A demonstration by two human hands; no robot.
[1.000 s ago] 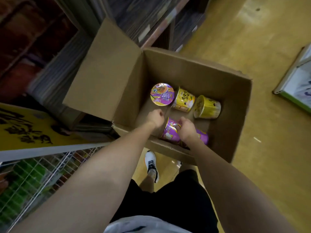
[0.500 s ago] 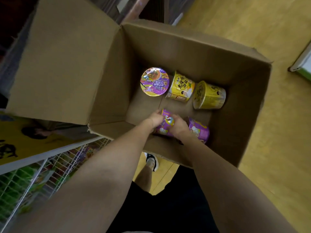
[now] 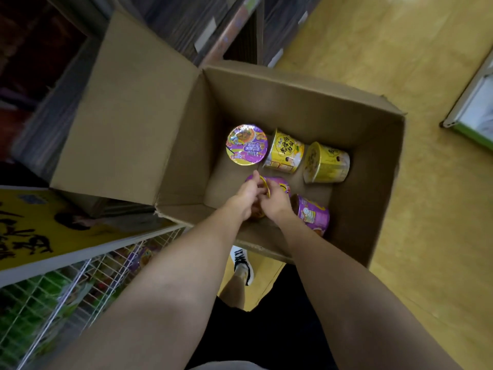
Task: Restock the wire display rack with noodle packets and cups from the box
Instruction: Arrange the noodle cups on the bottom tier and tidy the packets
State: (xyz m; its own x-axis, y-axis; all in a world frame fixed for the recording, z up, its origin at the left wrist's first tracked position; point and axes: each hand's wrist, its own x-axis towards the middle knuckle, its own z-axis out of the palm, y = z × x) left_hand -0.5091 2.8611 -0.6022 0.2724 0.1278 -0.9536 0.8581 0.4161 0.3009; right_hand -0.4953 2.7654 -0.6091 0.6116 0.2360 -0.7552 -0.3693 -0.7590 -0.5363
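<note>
Your left hand (image 3: 246, 194) and right hand (image 3: 277, 202) both have fingers clamped on one purple cup (image 3: 272, 182) in the box (image 3: 306, 102); yellow cups (image 3: 286, 152) sit at 1 o'clock.

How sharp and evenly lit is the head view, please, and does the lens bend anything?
Head view: the cups in the box read fairly sharp; the hands, left and right, are slightly soft; the wire rack and dark top-left shelving smear; the yellow floor is brightest; wide-angle distortion splays the forearms.
</note>
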